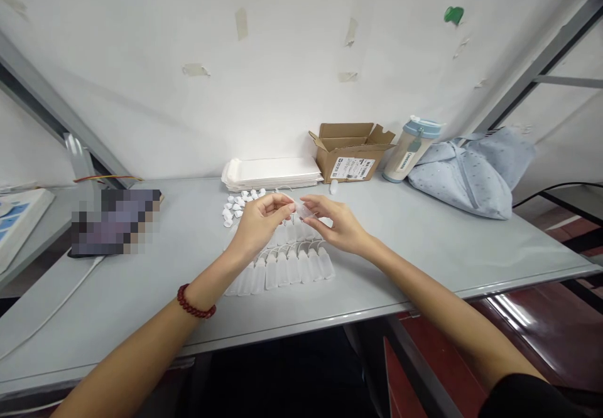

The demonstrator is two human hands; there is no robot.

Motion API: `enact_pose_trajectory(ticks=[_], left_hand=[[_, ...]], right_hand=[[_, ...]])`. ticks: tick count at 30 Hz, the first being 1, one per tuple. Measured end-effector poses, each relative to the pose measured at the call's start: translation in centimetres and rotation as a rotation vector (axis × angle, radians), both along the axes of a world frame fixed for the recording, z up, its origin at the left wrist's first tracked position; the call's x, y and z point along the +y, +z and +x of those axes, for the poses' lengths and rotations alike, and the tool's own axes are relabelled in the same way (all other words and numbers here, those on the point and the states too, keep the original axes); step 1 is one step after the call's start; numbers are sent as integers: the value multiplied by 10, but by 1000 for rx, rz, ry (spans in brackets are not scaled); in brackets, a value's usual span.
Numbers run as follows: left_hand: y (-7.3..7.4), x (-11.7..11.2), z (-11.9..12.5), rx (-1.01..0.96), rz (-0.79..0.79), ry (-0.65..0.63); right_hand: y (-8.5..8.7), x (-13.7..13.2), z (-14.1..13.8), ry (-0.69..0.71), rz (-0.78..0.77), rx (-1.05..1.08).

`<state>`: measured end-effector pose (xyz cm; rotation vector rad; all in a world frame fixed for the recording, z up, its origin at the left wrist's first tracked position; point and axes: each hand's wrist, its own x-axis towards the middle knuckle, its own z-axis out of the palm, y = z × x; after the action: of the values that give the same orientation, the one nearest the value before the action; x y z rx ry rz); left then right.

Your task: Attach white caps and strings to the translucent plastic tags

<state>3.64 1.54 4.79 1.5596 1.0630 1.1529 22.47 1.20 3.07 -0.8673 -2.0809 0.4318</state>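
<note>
1. While the left hand [257, 223] pinches one end of a small translucent bottle [305, 209], the right hand [343, 223] grips its body, both closed on it.
2. The held bottle is above the worktop [414, 242], between its front and back edges.
3. Below it, similar bottles [293, 268] with looped cords lie in rows toward the front edge.
4. Small white caps [228, 206] lie just beyond the left hand; an open carton [354, 162] stands by the back edge.

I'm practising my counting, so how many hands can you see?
2. The left hand, with a red bracelet on that arm, and the right hand, close beside it. Both hold a small see-through bottle above the bottle rows.
</note>
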Motion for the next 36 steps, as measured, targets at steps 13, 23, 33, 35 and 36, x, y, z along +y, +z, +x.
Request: enact_pose_trajectory(ticks=[13, 23, 33, 35, 36], left_hand=[[2, -2, 2, 113, 29, -36], [12, -13, 7, 191, 72, -54], [4, -8, 6, -39, 19, -107], [2, -7, 7, -38, 11, -66], [0, -7, 7, -14, 19, -36]], right_hand=[[-1, -1, -2, -9, -34, 52], [-8, -1, -3, -64, 107, -68], [-1, -5, -5, -39, 53, 46], [0, -4, -5, -67, 27, 71], [1, -4, -4, -83, 8, 84]])
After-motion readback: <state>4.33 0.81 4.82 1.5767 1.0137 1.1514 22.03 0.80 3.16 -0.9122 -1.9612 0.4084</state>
